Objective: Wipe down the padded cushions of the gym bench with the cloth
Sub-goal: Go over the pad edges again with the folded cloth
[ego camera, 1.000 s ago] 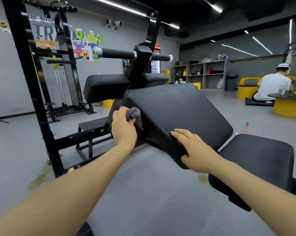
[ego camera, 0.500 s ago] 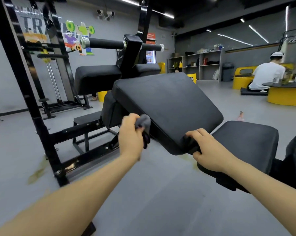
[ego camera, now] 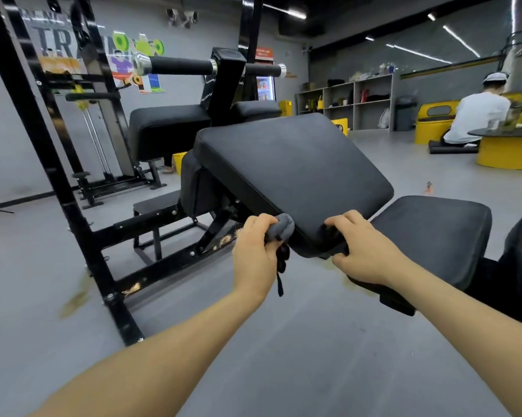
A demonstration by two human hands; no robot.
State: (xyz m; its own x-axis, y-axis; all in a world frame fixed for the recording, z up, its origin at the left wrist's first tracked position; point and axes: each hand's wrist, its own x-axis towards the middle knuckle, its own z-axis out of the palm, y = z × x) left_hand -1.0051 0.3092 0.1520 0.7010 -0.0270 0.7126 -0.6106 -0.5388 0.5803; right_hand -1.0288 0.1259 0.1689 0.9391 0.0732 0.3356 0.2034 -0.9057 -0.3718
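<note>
Black vinyl padding fills the middle of the scene as a person cleans a gym machine. The left hand is curled around a bunched grey cloth, pressing it against the lower left edge of the large tilted cushion, near its closest corner. A thin dark cord hangs from under the same hand. The right hand grips that near corner of the cushion, fingers bent over the top face and thumb tucked beneath the edge. Both bare forearms reach in from the bottom of the view.

Just to the right of the tilted cushion, and lower, lies a flat seat pad. Behind it, two smaller black pads flank the upright post, which carries a horizontal roller bar with chrome end caps. A black steel frame rises on the left, its base rails resting on the grey floor.

Across the room, a person in a white shirt and cap sits with their back turned beside a round yellow table. Open shelving lines the far wall, and bright posters hang on the grey wall at left.
</note>
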